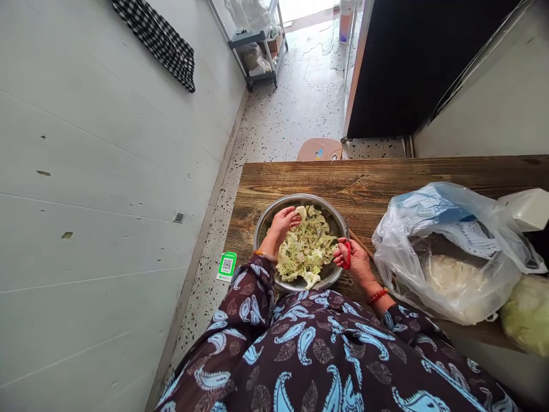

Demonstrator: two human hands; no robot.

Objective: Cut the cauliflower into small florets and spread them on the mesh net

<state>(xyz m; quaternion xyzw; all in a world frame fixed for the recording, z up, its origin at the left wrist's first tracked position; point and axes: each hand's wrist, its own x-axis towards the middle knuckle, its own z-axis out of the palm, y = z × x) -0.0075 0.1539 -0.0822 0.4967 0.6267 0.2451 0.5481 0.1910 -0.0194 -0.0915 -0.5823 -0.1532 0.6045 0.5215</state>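
Note:
A steel bowl [258, 224] full of cut cauliflower pieces [306, 246] stands on the wooden table in front of me. Over its left side is my left hand [282, 225], fingers curled together with a pale cauliflower floret [301, 212] at the fingertips. My right hand [355, 260], at the bowl's right rim, grips scissors [347, 254] by their red handles, blades pointing away from me. The blades are apart from the floret. How far they are spread is too small to make out.
On the table [295, 177], a clear plastic bag [386, 229] lies to the right, beside a wrapped pale-green vegetable [527, 315]. A green QR card [227, 266] is by the left edge. Beyond stand a pink stool [319, 149] and a wheeled cart [246, 40].

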